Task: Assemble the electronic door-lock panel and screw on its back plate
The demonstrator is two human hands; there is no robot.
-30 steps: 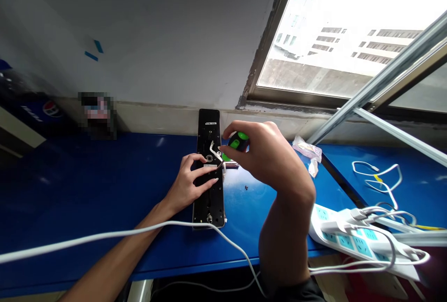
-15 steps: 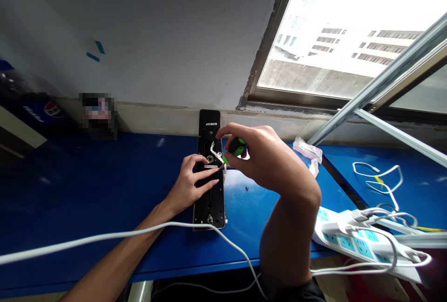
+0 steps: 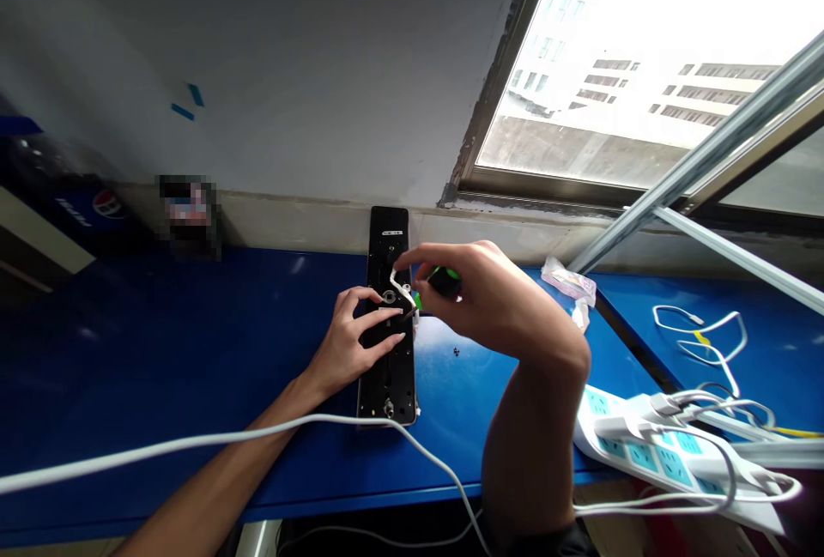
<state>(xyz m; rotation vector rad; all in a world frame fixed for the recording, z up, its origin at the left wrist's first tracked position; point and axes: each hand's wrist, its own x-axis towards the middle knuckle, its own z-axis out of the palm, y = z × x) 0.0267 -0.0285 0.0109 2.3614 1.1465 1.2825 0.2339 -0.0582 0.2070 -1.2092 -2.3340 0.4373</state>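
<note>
A long black panel (image 3: 402, 377), perhaps a door lock's housing, lies lengthwise on the blue table. My left hand (image 3: 351, 338) rests on its left side, fingers spread over the surface and gripping nothing. In my right hand (image 3: 473, 291) is a screwdriver with a green and black handle (image 3: 444, 281). Its thin shaft slants down to the panel near the left fingertips; the exact tip contact is hard to make out. A white cable (image 3: 400, 286) runs across the panel, and my right index finger reaches to its upper end. Small dark screws (image 3: 457, 352) lie to the right.
A white power strip (image 3: 663, 445) with plugs sits at the right, beside a metal frame (image 3: 669, 188). One white cord (image 3: 193, 439) crosses in front of the panel's near end. Plastic packaging (image 3: 570, 280) lies by the window; a Pepsi bottle (image 3: 96, 207) stands far left.
The view has shifted slightly. My right index finger has come down to the white cable's upper end, and the screwdriver handle has tilted a little. My left hand stays in place.
</note>
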